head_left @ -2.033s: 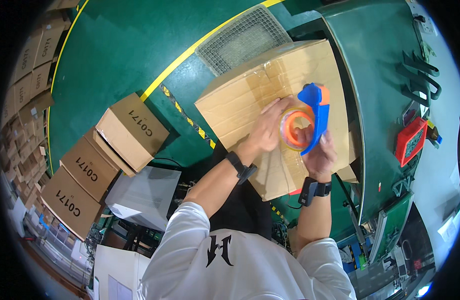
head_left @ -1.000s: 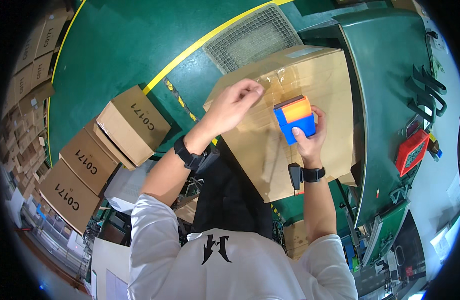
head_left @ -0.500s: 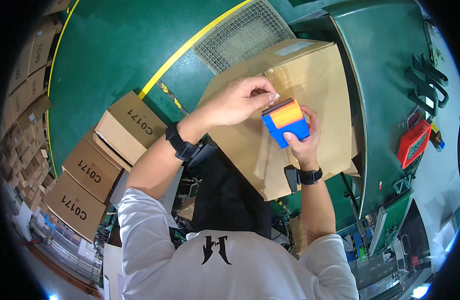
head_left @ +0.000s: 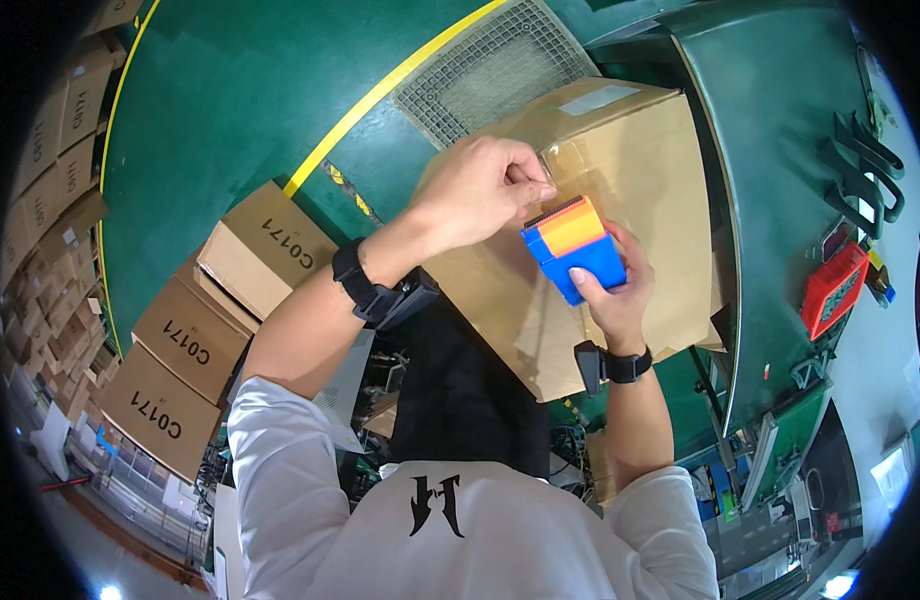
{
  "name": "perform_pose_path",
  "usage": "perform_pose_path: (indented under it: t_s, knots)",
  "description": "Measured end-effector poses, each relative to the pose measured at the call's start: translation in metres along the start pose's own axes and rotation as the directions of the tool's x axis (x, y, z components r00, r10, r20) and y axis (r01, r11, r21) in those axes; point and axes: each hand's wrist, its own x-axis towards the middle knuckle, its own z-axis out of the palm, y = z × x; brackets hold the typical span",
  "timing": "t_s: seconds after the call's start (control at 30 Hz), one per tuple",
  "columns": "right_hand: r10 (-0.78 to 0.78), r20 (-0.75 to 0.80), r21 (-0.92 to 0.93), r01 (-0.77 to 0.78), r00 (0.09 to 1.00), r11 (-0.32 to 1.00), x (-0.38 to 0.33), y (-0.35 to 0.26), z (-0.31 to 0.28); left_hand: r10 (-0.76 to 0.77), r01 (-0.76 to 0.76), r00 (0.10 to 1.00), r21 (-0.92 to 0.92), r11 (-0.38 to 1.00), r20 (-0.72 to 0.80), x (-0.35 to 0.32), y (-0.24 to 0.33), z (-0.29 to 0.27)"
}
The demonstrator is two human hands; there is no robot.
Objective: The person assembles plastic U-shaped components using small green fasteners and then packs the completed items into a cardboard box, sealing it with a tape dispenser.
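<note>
A large closed cardboard box [head_left: 640,170] lies in front of me, its top seam covered with clear tape. My right hand [head_left: 605,290] grips a blue and orange tape dispenser [head_left: 572,248] held over the box's near half. My left hand [head_left: 480,190] rests on the box just left of the dispenser, with thumb and fingers pinched at the tape by its toothed edge. Both wrists wear black bands.
A green machine surface [head_left: 790,150] runs along the box's right side, with a red basket [head_left: 832,290] beyond it. A metal floor grate [head_left: 490,70] and a yellow line [head_left: 380,95] lie on the green floor. Three cardboard boxes [head_left: 220,310] stand in a row at left.
The dispenser has turned from its side to its toothed edge facing up. My left hand swung out, then came back to pinch the tape beside it.
</note>
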Motion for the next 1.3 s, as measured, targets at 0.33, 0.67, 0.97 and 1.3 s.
perform_pose_path:
  t_s: [0.33, 0.67, 0.97, 1.3]
  knots:
    - [-0.001, -0.048, -0.213, -0.009, 0.999, 0.977, -0.030, 0.003, -0.032, 0.031, -0.028, 0.999, 0.098, 0.995, -0.037, 0.007, -0.001, -0.038]
    - [-0.032, -0.224, -0.428, -0.068, 0.974, 0.901, 0.004, -0.017, 0.011, 0.119, -0.116, 0.954, 0.027, 0.993, -0.275, 0.062, -0.062, -0.014]
    - [-0.042, -0.263, -0.440, -0.082, 0.964, 0.894, 0.010, -0.015, 0.015, -0.131, 0.129, 0.991, -0.202, 0.971, 0.002, 0.073, -0.089, 0.004]
    - [-0.074, -0.218, -0.468, -0.038, 0.973, 0.883, 0.011, -0.016, 0.015, 0.032, -0.040, 0.996, -0.085, 0.996, -0.086, 0.056, -0.106, -0.025]
